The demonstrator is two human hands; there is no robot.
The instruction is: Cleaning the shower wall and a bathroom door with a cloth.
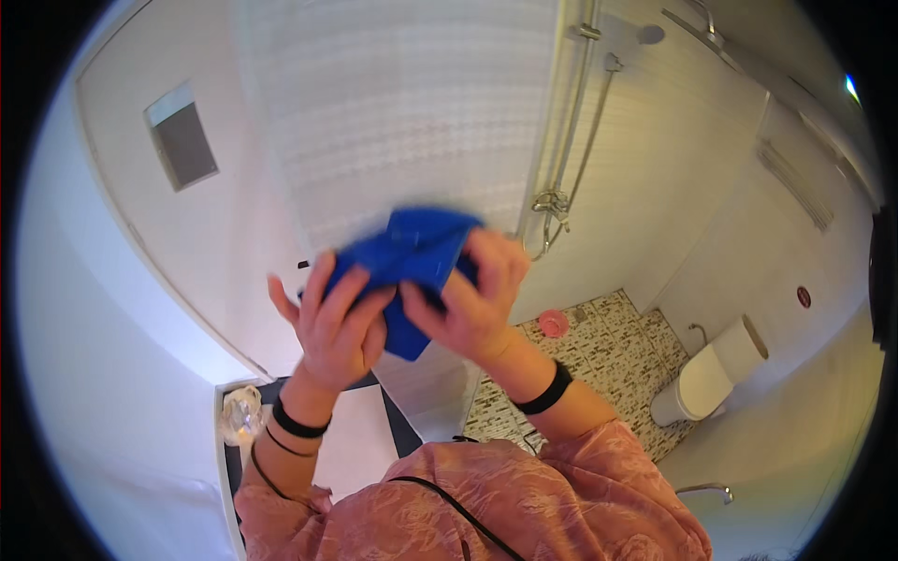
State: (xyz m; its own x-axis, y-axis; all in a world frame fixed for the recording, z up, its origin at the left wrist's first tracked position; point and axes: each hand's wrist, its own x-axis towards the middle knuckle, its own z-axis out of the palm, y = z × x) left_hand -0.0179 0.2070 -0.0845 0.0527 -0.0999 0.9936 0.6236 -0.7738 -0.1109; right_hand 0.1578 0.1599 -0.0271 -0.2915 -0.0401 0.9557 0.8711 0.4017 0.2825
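A blue cloth (421, 245), bunched and folded, is held up in front of a pale panel with faint horizontal banding. My right hand (477, 301) grips its right side, fingers bent over the fabric and thumb beneath. My left hand (344, 322) is at the cloth's left part, with several fingers spread across it and the little finger off to the side. The lower tip of the cloth hangs between both hands. Motion blurs the cloth's upper left edge, and the fabric hides some fingertips.
The pale panel (407, 105) rises ahead. To its right are a shower mixer (552, 203), a pink basin (553, 323) on the mosaic floor (582, 365) and a white toilet (705, 382). A plastic bag (242, 414) sits at lower left, near a white door (210, 231).
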